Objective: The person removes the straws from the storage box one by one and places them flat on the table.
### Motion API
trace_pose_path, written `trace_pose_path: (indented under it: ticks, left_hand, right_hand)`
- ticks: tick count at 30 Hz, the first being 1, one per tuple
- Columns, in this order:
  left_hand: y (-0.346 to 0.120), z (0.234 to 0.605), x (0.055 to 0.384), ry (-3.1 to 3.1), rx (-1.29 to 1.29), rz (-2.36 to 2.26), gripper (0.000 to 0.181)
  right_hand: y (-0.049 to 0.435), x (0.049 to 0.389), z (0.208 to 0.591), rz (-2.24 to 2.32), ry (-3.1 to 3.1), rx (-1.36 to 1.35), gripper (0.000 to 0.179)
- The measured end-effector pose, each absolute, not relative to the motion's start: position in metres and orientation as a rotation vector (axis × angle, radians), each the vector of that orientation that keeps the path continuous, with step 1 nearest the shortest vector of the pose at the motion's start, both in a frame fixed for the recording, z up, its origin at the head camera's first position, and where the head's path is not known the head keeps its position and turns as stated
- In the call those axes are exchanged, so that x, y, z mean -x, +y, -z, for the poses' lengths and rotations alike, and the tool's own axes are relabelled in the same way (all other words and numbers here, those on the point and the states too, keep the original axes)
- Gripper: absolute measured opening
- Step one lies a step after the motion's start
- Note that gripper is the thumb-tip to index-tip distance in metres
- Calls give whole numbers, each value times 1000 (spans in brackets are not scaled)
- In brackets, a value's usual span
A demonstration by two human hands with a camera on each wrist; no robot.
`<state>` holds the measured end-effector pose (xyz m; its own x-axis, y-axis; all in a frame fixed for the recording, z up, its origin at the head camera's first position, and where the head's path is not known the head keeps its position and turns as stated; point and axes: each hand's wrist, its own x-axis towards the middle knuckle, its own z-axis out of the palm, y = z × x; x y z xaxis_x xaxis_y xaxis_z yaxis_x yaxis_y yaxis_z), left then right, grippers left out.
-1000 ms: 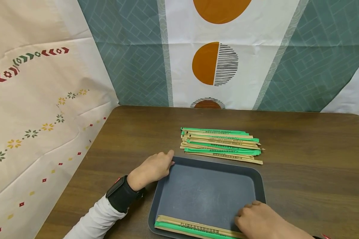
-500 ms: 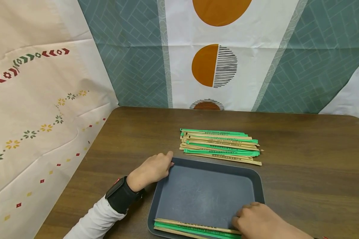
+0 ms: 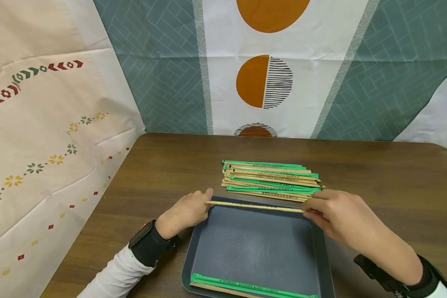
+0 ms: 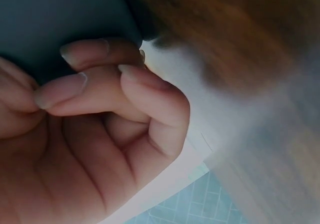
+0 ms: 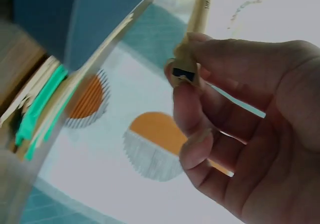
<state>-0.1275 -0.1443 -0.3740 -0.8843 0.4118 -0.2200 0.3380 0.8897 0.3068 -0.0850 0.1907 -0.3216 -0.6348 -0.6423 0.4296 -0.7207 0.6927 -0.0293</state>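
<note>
In the head view my right hand pinches one end of a tan paper-wrapped straw between thumb and fingertips. The straw stretches leftward along the far rim of a grey tray, its other end close to my left hand. That hand grips the tray's far left corner, and its curled fingers show in the left wrist view. Close up in the right wrist view, a dark mark shows on the wrapper near the pinched end. A green wrapped straw lies along the tray's near side, beside a tan one.
Just beyond the tray lies a loose pile of green and tan wrapped straws on the wooden table. A patterned cloth hangs behind the table, and a cream cloth covers the left side.
My right hand has lifted the tan straw from the tray's near side and moved it away from me to the far rim. The left hand stays on the corner.
</note>
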Motion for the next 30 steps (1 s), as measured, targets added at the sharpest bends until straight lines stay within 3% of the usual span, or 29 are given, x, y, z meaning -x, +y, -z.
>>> trace_pose_path:
  ticks: [30]
  left_hand:
    - [-146,376,127,2792,-576,-409,16]
  right_hand:
    - [217,150,360,-248,-2416,-925,21]
